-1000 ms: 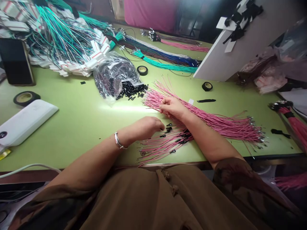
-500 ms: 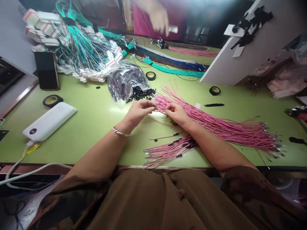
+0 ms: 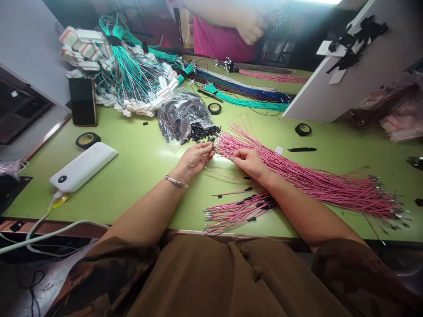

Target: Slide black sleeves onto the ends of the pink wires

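Thumb and forefinger of my left hand are pinched at the left ends of the pink wires, with a small black piece, seemingly a sleeve, just showing at the tips. My right hand pinches a pink wire whose metal tip points left toward my left fingers. Beneath and beyond my right hand spreads a large bundle of pink wires. Closer to me lie several pink wires with black sleeves. A clear plastic bag of dark parts has loose black sleeves spilling out by my left fingertips.
Tape rolls, a phone and a white power bank with a cable lie around. Teal wires with white connectors are heaped at back left. A white panel stands right; a co-worker's hand is beyond.
The view has swung slightly left. My left hand has turned so more of its palm shows, its fingertips still by the wire ends. The co-worker's hand has moved right.
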{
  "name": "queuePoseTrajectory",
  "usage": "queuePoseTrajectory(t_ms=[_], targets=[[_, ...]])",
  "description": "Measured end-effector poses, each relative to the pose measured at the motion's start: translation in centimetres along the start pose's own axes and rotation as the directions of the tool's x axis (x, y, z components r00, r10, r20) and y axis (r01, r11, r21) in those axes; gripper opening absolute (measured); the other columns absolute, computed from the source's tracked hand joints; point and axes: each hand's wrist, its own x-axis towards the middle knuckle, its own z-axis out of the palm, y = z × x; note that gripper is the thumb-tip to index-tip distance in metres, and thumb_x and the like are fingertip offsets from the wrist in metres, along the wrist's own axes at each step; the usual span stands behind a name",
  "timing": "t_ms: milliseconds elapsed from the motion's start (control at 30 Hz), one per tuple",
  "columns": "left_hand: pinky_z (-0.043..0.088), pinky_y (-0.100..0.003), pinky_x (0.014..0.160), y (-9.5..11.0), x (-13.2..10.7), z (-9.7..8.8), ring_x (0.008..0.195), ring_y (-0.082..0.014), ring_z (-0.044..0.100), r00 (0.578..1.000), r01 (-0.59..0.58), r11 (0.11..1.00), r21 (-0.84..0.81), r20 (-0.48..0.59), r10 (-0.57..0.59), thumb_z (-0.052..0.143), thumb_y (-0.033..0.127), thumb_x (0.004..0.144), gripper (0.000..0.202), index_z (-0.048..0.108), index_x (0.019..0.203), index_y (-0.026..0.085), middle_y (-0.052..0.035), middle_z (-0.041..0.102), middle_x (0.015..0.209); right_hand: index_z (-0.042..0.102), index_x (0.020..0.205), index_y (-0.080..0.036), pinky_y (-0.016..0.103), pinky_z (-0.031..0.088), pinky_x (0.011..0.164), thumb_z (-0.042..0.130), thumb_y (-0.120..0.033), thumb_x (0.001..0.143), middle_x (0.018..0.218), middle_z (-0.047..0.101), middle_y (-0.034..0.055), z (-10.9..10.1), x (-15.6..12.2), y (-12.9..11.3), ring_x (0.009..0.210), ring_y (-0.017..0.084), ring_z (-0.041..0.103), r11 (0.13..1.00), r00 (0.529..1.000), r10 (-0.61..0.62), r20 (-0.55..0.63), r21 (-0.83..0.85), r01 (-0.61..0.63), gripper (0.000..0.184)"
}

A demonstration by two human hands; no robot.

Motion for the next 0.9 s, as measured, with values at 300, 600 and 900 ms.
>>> queuePoseTrajectory(t_ms=[300, 600, 900], targets=[[0.052, -0.014, 0.058, -0.1, 0.0, -0.1, 0.057, -0.0058, 0.062, 1.000, -0.026, 1.000, 0.013, 0.008, 0.026, 0.059, -0.002, 0.085, 0.014, 0.065, 0.078, 0.008, -0.0026, 0.063, 0.066, 0.057, 0.063, -0.016, 0.024, 0.030, 0.051, 0.062, -0.039, 0.071, 0.054, 0.047, -0.0040, 0.1, 0.2, 0.4, 0.051, 0.008, 0.038, 0.999, 0.999, -0.023, -0.028, -0.048, 0.022, 0.024], [0.052, -0.015, 0.059, -0.4, 0.5, -0.5, 0.057, -0.0065, 0.062, 0.999, -0.046, 0.998, 0.042, 0.025, 0.045, 0.066, 0.001, 0.082, 0.007, 0.066, 0.079, 0.008, -0.0045, 0.066, 0.067, 0.056, 0.064, -0.017, 0.024, 0.033, 0.053, 0.060, -0.038, 0.071, 0.055, 0.049, -0.0032, 0.1, 0.2, 0.7, 0.053, 0.009, 0.040, 0.995, 0.999, -0.037, -0.019, -0.096, 0.035, 0.022], [0.050, -0.019, 0.058, -0.1, 1.0, -1.5, 0.058, -0.0084, 0.062, 0.980, -0.179, 0.946, 0.272, 0.131, 0.148, 0.084, 0.015, 0.066, 0.018, 0.070, 0.075, 0.008, -0.0043, 0.068, 0.065, 0.059, 0.063, -0.016, 0.025, 0.033, 0.056, 0.059, -0.031, 0.071, 0.055, 0.049, -0.0026, 0.0, 0.4, 1.1, 0.054, 0.009, 0.040, 0.979, 0.995, -0.100, -0.026, -0.181, 0.094, 0.017]])
